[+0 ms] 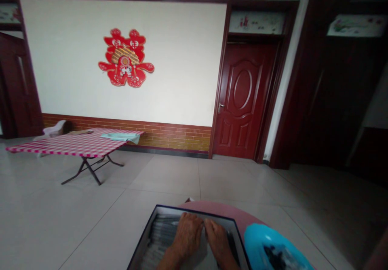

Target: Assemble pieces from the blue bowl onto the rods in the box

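My left hand point(188, 233) and my right hand point(217, 237) are close together over a shallow box point(194, 210) with a dark blue rim and pale inner walls. Fingers of both hands are curled and nearly meet at the tips. Whatever they pinch is hidden or too small to make out. Slim greyish packed items point(162, 233) lie in rows in the left part of the box, blurred. To the right of the box stands a bright blue basin point(257, 237) with dark and clear pieces inside.
Box and basin stand on a pinkish round table point(226, 209). Across the tiled floor point(169, 177), a folding table with a checked cloth point(69, 144) bears a pale green cloth point(121, 136). A red door point(242, 100) is in the far wall; a red decoration point(125, 60) hangs there.
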`<state>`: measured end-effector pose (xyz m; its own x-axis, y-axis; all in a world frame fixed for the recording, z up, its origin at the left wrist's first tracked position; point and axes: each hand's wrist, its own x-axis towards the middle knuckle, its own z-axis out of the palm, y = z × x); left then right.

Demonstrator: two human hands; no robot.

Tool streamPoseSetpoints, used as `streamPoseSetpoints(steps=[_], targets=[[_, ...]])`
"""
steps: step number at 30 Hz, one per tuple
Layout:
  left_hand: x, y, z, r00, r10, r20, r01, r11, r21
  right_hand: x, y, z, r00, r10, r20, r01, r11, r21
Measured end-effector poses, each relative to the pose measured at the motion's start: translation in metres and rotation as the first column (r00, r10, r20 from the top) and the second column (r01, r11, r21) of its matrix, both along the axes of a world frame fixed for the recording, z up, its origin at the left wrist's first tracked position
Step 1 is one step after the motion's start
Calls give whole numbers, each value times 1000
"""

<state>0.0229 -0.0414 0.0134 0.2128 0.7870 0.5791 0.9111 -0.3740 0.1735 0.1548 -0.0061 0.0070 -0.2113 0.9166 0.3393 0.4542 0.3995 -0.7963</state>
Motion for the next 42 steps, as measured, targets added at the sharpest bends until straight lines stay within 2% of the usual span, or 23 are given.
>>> streamPoseSetpoints(steps=[7, 12, 15, 18, 22, 25, 30, 36, 39, 42], targets=[[2, -4, 11, 999, -21, 30, 22, 999, -40, -7, 0, -2, 986, -56, -154, 24, 979, -201], [3, -5, 12, 1000, 1, 16, -1, 1000, -29, -9, -1, -6, 967, -24, -254, -67, 937, -342], [2, -4, 10, 1000, -1, 17, 1, 1000, -25, -8, 1, -6, 968, -41, -246, -70, 902, -425], [1, -2, 9, 1000, 2, 26, -1, 1000, -18, -5, 3, -3, 987, -34, -158, -29, 926, -377], [1, -2, 8, 1000, 0, 21, 0, 1000, -9, 0, 4, 1, 999, -3, -42, -1, 994, -109], [1, -2, 7, 1000, -14, 22, 14, 1000, 5, 0, 3, 0, 1000, -2, 2, 2, 999, -40], [1, -1, 3, 1000, -15, 27, 15, 1000, 2, -3, 2, -3, 999, 12, -49, -21, 984, -177], [-1, -2, 4, 999, -20, 43, 20, 1000, -13, -4, 1, 0, 990, 28, -138, -54, 981, -187], [-2, -3, 9, 992, -61, 111, 46, 991, 129, -4, 4, -5, 972, -11, -233, -53, 962, -268], [-5, -1, 9, 967, -27, 254, -45, 962, 271, -4, 9, -10, 919, -162, -361, -10, 903, -430]])
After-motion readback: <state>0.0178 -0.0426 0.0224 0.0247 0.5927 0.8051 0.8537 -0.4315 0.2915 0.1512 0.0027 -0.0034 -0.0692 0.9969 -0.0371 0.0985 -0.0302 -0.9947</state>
